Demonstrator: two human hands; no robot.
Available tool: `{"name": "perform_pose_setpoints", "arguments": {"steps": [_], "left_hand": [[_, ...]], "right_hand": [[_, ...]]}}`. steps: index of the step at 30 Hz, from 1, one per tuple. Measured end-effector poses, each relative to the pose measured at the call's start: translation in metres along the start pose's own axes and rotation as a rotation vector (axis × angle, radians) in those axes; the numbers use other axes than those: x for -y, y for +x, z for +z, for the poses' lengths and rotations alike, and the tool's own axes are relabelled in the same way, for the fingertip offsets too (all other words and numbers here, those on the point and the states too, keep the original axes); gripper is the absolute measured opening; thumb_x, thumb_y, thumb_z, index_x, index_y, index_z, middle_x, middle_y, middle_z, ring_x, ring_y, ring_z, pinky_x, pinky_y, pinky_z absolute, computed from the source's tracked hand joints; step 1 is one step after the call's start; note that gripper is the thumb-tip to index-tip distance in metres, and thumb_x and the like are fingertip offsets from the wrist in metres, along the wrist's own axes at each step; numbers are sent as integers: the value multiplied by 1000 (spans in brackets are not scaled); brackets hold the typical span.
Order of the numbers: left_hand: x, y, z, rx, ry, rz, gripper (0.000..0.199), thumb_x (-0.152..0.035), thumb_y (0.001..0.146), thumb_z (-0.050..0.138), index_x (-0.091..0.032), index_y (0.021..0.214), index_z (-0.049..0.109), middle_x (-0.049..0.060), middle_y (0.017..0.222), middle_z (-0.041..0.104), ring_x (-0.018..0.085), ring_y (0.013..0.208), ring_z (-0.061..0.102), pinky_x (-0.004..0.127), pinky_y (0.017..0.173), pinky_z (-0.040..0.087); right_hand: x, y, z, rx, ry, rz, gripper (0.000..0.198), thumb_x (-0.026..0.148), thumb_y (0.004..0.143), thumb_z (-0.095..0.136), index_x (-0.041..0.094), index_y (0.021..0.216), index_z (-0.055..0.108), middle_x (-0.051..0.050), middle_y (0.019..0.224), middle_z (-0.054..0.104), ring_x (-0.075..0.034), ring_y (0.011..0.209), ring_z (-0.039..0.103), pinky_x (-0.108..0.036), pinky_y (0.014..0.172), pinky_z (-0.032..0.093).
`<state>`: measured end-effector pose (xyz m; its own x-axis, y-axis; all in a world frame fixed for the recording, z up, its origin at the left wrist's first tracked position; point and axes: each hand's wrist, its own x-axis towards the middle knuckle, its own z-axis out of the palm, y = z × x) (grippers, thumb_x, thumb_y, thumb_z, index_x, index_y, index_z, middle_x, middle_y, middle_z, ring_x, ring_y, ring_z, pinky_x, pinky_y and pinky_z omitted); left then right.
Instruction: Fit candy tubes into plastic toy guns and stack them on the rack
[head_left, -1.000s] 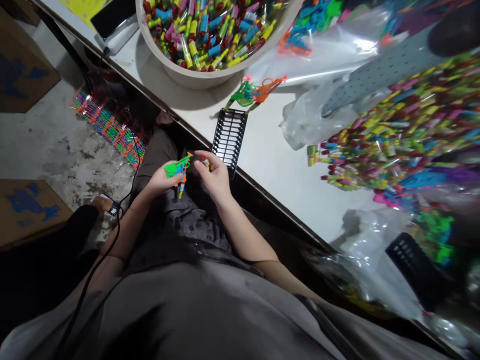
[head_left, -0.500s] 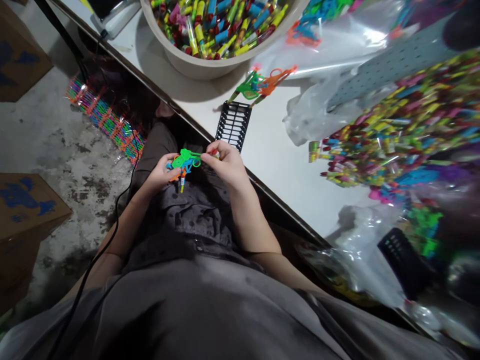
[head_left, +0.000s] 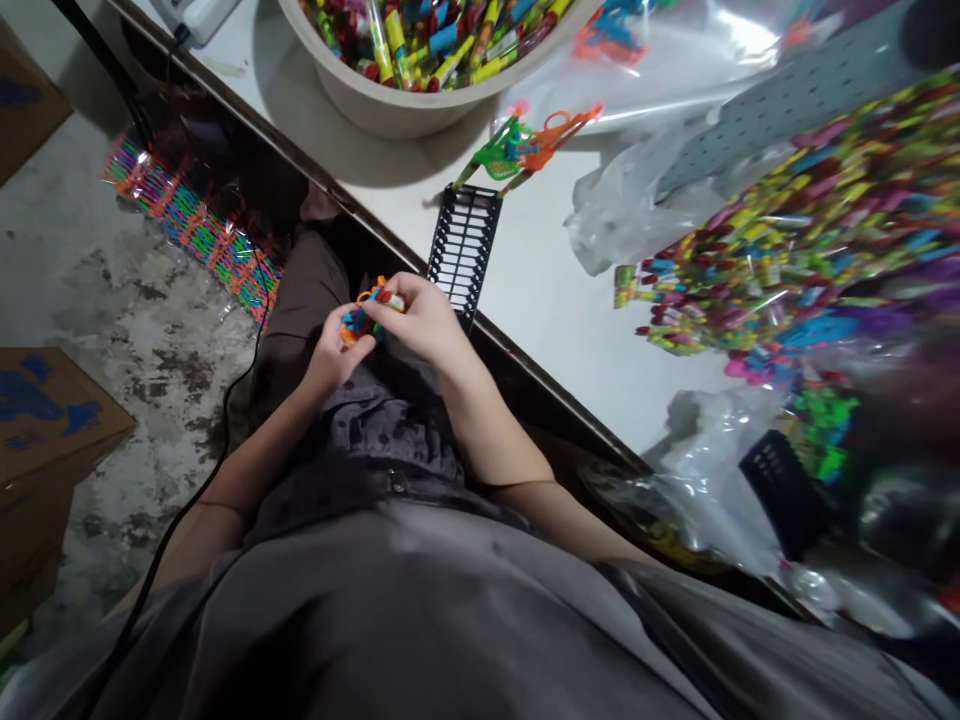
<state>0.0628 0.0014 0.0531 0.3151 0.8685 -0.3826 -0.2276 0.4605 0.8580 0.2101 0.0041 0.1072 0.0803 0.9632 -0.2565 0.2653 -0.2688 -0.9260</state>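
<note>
My left hand (head_left: 337, 347) is closed round a small bunch of orange and blue plastic toy pieces (head_left: 355, 325), held over my lap. My right hand (head_left: 420, 315) pinches a small tube with a red end and a pale label (head_left: 390, 299), right against that bunch. Fingers hide part of both things. Beyond my right hand, a black slotted rack (head_left: 466, 240) lies at the table edge. At its far end stand a green plastic piece (head_left: 501, 155) and an orange plastic piece (head_left: 546, 148), each on a thin stem.
A beige tub (head_left: 405, 115) full of small coloured tubes stands at the back. More tubes (head_left: 810, 235) lie heaped at right, beside clear plastic bags (head_left: 619, 215). Below left, a bagged bundle of coloured pieces (head_left: 195, 225) and a cardboard box (head_left: 60, 400) rest on the floor.
My right hand has moved left, up against my left hand. The green piece that showed on top of the bunch is now mostly hidden. The view has shifted slightly.
</note>
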Motion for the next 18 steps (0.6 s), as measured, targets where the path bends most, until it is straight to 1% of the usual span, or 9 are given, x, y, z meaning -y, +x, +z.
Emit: {"name": "perform_pose_setpoints", "arguments": {"steps": [1,2,3,5,8,11,15,18], "left_hand": [[1,-1,3,49,4,2,49,-16,65,75,-19,109,54,3,106,65,15,101,62,26,93,47],[2,-2,4,67,11,14,49,-14,64,76,-19,108,54,3,109,64,16,105,61,27,96,45],[4,-1,5,55,19,30,47,-14,64,76,-19,106,54,3,109,64,16,107,60,27,99,44],[6,1,3,-22,24,49,40,-14,67,73,-18,103,55,3,105,64,16,106,60,28,100,43],[4,5,-1,-136,-35,-11,33,-17,71,69,-18,100,53,1,92,65,14,90,63,29,92,47],[-3,6,-3,-163,-86,-98,31,-21,72,67,-18,98,51,-1,84,63,12,75,62,30,80,51],[-11,3,-2,-160,-70,-135,33,-27,70,70,-20,95,50,-2,84,61,10,71,60,29,74,53],[-11,2,-2,-161,-54,-128,33,-28,69,71,-19,93,50,-2,81,61,10,70,60,28,73,53]], "right_hand": [[0,1,6,10,17,-5,36,52,75,63,22,71,44,1,66,45,-14,63,44,-29,60,38],[1,1,10,24,34,-14,36,53,75,64,22,73,45,1,67,47,-14,64,45,-29,61,39],[1,0,11,40,51,-24,37,55,74,65,23,77,46,1,69,48,-14,66,47,-28,62,41],[-1,-1,9,54,89,-47,40,59,75,63,24,88,48,2,71,48,-14,67,48,-28,63,42],[-10,-5,-4,-9,131,-80,43,64,80,54,26,97,46,2,72,45,-13,67,48,-27,62,42],[-23,-8,-15,-69,122,-97,41,64,83,51,25,95,45,1,73,44,-13,68,48,-27,63,42],[-42,-13,-16,-52,95,-95,42,63,81,54,22,92,48,1,75,49,-13,70,49,-28,66,42],[-50,-14,-11,-86,91,-103,43,62,80,57,21,91,51,1,77,53,-12,71,51,-28,68,42]]}}
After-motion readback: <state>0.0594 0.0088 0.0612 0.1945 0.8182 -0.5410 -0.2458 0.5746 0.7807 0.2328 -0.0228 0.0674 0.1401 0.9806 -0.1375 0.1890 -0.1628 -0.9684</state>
